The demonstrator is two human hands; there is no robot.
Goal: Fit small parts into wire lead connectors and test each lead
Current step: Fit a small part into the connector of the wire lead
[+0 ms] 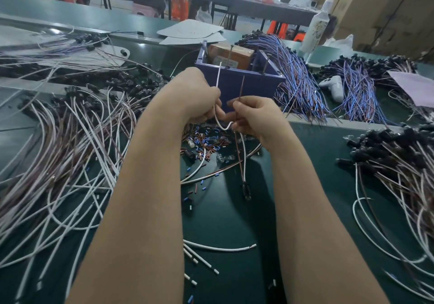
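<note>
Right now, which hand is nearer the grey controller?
Right. The right hand is left of the grey controller, across the blue wire bundle; the left hand is farther left, past the right hand.

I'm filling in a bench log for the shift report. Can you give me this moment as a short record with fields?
left hand: pinches white wire, end pointing up
right hand: pinches brown wire, end pointing up
black connector: below the hands, at the wires' lower ends
blue box: just behind the hands, brown block inside
small parts: loose pile on green table, under the hands
lead piles: spread left and right
</note>
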